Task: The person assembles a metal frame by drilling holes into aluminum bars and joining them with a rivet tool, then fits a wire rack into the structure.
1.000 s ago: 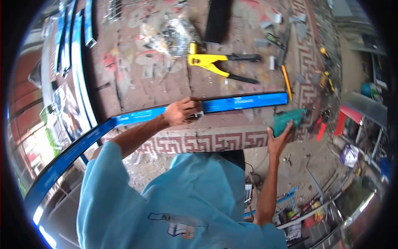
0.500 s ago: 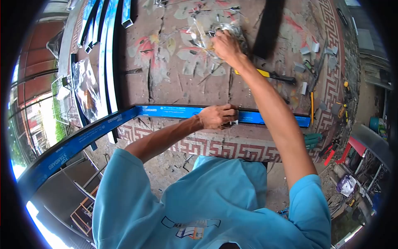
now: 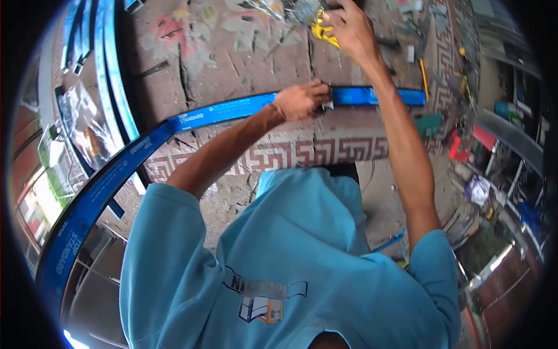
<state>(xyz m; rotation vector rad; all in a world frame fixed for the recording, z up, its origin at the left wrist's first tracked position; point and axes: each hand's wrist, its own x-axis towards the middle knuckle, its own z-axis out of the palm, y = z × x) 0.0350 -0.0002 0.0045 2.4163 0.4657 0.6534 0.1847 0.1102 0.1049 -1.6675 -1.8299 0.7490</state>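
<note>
A long metal profile covered in blue "TOP STANDARD" film (image 3: 226,110) lies across the front of the work table and bends away toward me at the left. My left hand (image 3: 302,102) is closed over this profile, fingers curled at a small light metal piece (image 3: 328,105) on its edge. Farther out, my right hand (image 3: 353,35) has its fingers around a yellow-and-black tool (image 3: 325,29); motion blurs it and its exact kind is unclear. Just beyond that tool is a clear plastic bag (image 3: 285,9) with small parts.
More blue-filmed profiles (image 3: 110,70) lie at the left, next to a clear plastic wrapper (image 3: 87,125). A yellow pencil-like stick (image 3: 424,78) stands out near the profile's right end. A green glove-like item (image 3: 429,125) and a red-handled tool (image 3: 456,148) are at the right edge.
My right hand has left the plastic bag and moved to the yellow-and-black tool, taking hold of it. My left hand stays on the profile. The camera view has shifted.
</note>
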